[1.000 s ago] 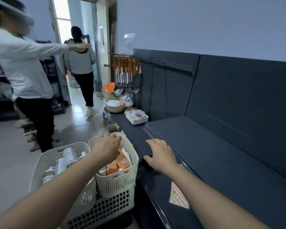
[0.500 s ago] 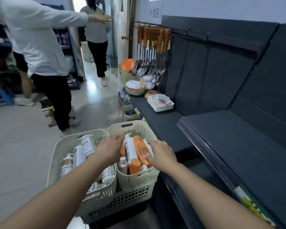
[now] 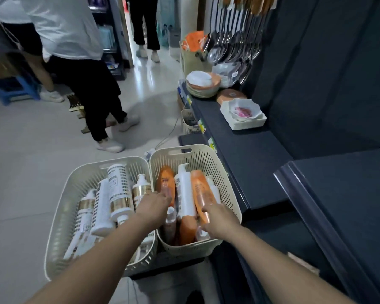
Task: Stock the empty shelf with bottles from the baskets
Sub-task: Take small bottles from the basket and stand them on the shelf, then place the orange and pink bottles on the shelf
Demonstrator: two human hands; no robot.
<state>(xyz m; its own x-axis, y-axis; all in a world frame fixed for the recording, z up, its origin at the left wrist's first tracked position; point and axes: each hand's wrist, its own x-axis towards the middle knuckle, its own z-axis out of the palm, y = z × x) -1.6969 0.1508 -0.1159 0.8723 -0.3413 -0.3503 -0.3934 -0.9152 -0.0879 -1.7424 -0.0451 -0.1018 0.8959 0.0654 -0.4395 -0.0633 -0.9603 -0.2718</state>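
My right hand (image 3: 221, 219) has come off the shelf (image 3: 349, 189) edge, and both hands are now down in the right basket (image 3: 198, 157). My left hand (image 3: 154, 208) reaches with fingers stretched, tips touching one orange bottle (image 3: 165, 181). My right lies over the other orange bottle (image 3: 201, 194), but I cannot tell if it grips. White bottles (image 3: 116, 187) fill the left basket (image 3: 83, 178). The shelf is bare, so this looks like the first pick.
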